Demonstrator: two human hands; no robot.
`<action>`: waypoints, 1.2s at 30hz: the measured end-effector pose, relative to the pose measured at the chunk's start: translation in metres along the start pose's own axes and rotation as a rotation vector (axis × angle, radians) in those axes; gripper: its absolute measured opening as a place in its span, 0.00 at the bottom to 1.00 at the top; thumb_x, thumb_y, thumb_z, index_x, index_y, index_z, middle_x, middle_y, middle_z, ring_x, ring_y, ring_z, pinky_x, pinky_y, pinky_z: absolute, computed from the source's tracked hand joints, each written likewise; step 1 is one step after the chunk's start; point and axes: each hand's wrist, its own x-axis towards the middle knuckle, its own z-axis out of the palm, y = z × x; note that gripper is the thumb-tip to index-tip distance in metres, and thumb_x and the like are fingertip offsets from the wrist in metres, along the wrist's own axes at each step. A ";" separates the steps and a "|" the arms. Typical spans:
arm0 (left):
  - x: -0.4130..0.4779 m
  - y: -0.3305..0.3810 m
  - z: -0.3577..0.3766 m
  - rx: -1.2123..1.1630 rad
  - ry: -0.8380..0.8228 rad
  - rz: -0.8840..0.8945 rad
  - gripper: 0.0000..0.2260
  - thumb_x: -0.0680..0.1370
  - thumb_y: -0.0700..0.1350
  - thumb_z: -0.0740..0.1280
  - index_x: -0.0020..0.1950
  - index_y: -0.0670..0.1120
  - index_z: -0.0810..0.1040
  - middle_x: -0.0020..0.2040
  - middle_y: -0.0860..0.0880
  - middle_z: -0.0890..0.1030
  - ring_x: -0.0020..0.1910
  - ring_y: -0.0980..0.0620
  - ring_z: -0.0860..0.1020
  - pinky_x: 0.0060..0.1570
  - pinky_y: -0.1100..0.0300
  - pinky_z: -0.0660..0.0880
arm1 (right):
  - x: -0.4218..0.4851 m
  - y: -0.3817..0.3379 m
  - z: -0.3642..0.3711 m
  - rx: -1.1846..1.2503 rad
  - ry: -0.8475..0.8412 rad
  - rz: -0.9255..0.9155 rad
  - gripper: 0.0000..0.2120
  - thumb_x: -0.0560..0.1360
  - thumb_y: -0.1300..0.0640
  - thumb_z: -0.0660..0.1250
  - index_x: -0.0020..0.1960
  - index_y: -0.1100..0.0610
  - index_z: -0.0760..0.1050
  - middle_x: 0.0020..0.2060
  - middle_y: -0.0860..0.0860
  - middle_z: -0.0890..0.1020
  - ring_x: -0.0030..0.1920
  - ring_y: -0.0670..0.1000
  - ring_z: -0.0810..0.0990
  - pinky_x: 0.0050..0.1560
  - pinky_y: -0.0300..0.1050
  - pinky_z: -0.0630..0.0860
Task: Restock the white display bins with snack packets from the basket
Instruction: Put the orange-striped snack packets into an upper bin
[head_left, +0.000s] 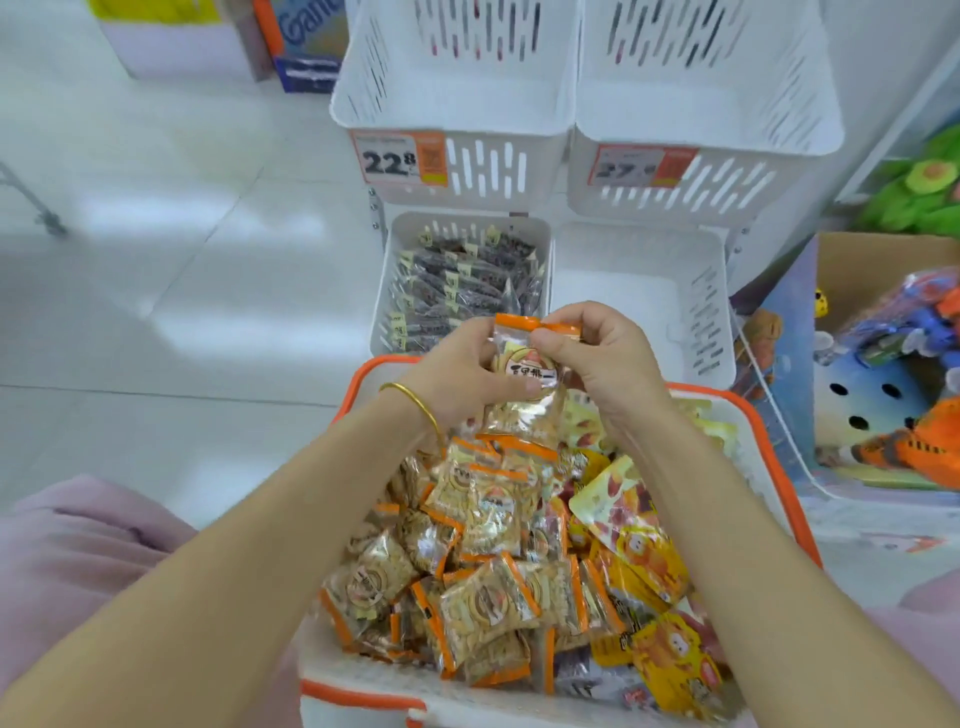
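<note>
Both hands hold a small stack of clear, orange-edged snack packets (524, 376) above the far end of the basket (363, 680). My left hand (457, 379) grips the stack from the left, and my right hand (597, 358) pinches its top edge from the right. The white basket with an orange rim is full of several similar packets (483, 582) and yellow packets (639, 551). Beyond the hands, the lower left white bin (467, 228) holds dark packets (457, 286). The lower right bin (634, 291) shows a bare white floor. Two upper bins (452, 88) (706, 93) look bare inside.
Price tags hang on the upper bins, 22.8 (397, 161) on the left one and a blurred tag (641, 166) on the right. A cardboard box of toys (893, 364) stands at the right. Cartons (306, 41) stand on the white tiled floor at the back left.
</note>
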 end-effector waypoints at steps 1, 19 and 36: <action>0.004 0.011 -0.010 0.032 0.030 0.026 0.26 0.67 0.43 0.76 0.63 0.47 0.71 0.59 0.47 0.78 0.54 0.51 0.78 0.54 0.50 0.77 | 0.009 -0.010 0.002 0.004 -0.022 -0.008 0.08 0.72 0.62 0.71 0.47 0.52 0.74 0.38 0.53 0.80 0.38 0.54 0.77 0.33 0.43 0.74; 0.101 0.043 -0.178 0.572 0.667 0.252 0.30 0.74 0.42 0.69 0.73 0.45 0.60 0.76 0.44 0.54 0.75 0.48 0.51 0.70 0.60 0.50 | 0.256 -0.138 0.119 -0.519 0.068 -0.363 0.10 0.66 0.56 0.74 0.37 0.51 0.73 0.40 0.54 0.81 0.43 0.58 0.81 0.45 0.60 0.79; 0.123 0.038 -0.189 0.409 0.609 0.309 0.32 0.73 0.38 0.70 0.73 0.43 0.59 0.71 0.46 0.61 0.71 0.51 0.60 0.68 0.49 0.65 | 0.293 -0.127 0.154 -0.960 -0.591 0.155 0.14 0.78 0.57 0.63 0.62 0.62 0.74 0.55 0.58 0.79 0.52 0.61 0.81 0.56 0.58 0.78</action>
